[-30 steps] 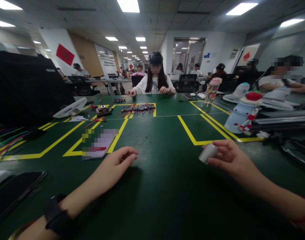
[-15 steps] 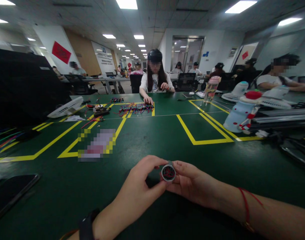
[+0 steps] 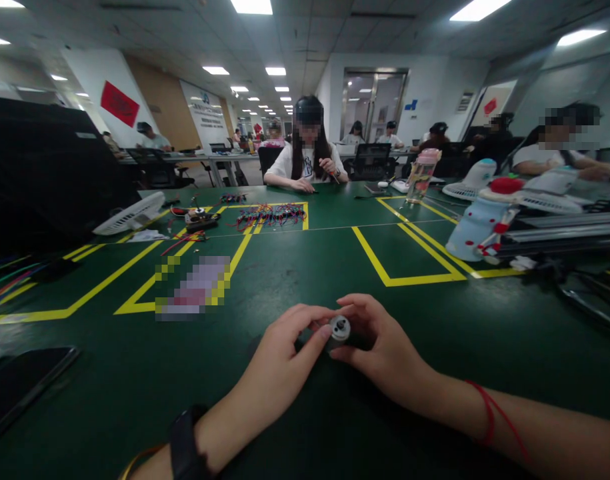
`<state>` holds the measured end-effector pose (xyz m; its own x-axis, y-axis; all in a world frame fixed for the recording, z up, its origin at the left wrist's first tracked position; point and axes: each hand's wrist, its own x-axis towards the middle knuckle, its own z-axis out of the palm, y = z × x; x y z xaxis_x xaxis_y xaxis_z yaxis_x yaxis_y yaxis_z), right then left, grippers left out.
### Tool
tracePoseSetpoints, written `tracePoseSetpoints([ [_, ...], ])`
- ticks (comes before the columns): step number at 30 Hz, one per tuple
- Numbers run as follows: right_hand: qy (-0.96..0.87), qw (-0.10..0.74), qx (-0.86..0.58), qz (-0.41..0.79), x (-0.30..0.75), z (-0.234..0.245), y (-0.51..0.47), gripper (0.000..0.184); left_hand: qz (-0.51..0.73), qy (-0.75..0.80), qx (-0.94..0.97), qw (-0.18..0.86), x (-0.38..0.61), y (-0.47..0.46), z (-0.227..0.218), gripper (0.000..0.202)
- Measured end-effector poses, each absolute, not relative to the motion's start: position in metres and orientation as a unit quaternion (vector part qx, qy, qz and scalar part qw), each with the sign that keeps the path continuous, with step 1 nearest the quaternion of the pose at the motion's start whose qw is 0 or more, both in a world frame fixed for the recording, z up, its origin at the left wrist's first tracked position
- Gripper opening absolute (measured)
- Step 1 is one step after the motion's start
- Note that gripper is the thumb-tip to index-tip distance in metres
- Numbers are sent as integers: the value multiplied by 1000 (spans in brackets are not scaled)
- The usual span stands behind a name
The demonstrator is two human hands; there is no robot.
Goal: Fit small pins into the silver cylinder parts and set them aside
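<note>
A small cylindrical metal motor (image 3: 340, 328) is held just above the green tabletop, its round end with a dark centre facing me. My left hand (image 3: 287, 343) pinches it from the left between thumb and fingers. On its other side is my right hand (image 3: 392, 350), curved around it with thumb and fingers apart. The right thumb lies low beside the motor and the index finger is above it. Whether those right fingertips touch it I cannot tell. The motor's far end is hidden.
A bundle of coloured wires (image 3: 272, 215) lies across the green table (image 3: 305, 267), before a seated person (image 3: 307, 157). Left are a phone (image 3: 27, 380) and a white fan (image 3: 129, 212). A blue bottle (image 3: 469, 227), a pink-lidded bottle (image 3: 423, 177) and metal bars (image 3: 575, 230) stand right.
The motor has been turned, from an open end with red wires inside to its capped end. My right hand has shifted up and opened around it. The person opposite has drawn a hand off the wires.
</note>
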<state>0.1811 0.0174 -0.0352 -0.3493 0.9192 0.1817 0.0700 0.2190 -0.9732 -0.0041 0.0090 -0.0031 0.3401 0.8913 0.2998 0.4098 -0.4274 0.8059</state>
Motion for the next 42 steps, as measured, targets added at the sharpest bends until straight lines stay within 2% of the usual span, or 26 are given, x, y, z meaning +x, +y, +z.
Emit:
tracePoseSetpoints([
  [5, -693, 381, -405, 459, 183, -34, 21, 58, 382, 428, 760, 305, -5, 14, -4, 20],
  [19, -771, 320, -410, 368, 188, -23, 20, 45, 427, 459, 738, 249, -12, 22, 8, 12],
  [24, -786, 302, -413, 347, 195, -19, 20, 42, 355, 447, 775, 272, -22, 28, -11, 10],
  [30, -790, 297, -416, 340, 197, -23, 20, 44, 257, 460, 826, 201, -21, 30, -28, 11],
  [36, -788, 294, -413, 349, 196, -23, 19, 45, 312, 460, 769, 316, -31, 34, -12, 19],
  [40, -770, 309, -444, 338, 210, -17, 23, 45, 414, 536, 618, 399, -57, 41, -8, 31],
  [42, -754, 322, -474, 320, 230, -15, 28, 47, 477, 530, 538, 450, -73, 44, -13, 29],
])
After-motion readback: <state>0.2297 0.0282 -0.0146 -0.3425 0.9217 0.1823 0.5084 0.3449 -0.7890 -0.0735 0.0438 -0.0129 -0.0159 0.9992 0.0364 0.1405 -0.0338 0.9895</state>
